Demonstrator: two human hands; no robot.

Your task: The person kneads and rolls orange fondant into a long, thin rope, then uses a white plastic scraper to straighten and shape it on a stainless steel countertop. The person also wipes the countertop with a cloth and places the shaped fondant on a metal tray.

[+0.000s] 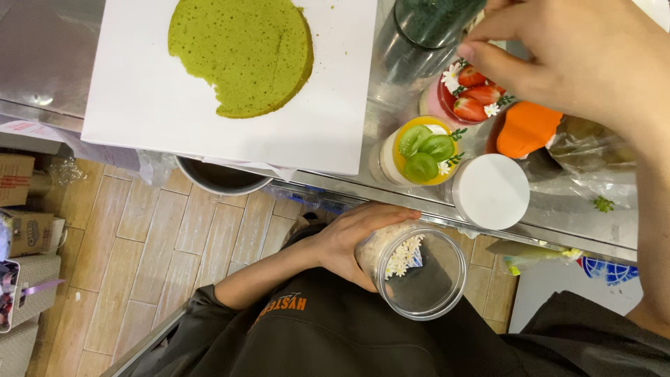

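Left hand [349, 241] grips a tilted clear jar [412, 269] of small white flowers, which could spill; right hand [558, 52] pinches above a strawberry dessert [471, 98].

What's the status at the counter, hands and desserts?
Left hand grips clear jar of small white flower decorations. Right hand pinches above strawberry-topped dessert. Kiwi dessert and white lid alongside.

The round green sponge cake layer [241, 52] runs off the top edge, its far side unseen. The right hand [558, 59] is cropped there too, fingertips hiding part of the strawberry-topped dessert cup [469, 98]. The left hand [352, 241] covers the clear plastic jar's [412, 269] near wall. The dark green-lidded bottle [422, 35] is cut off above.
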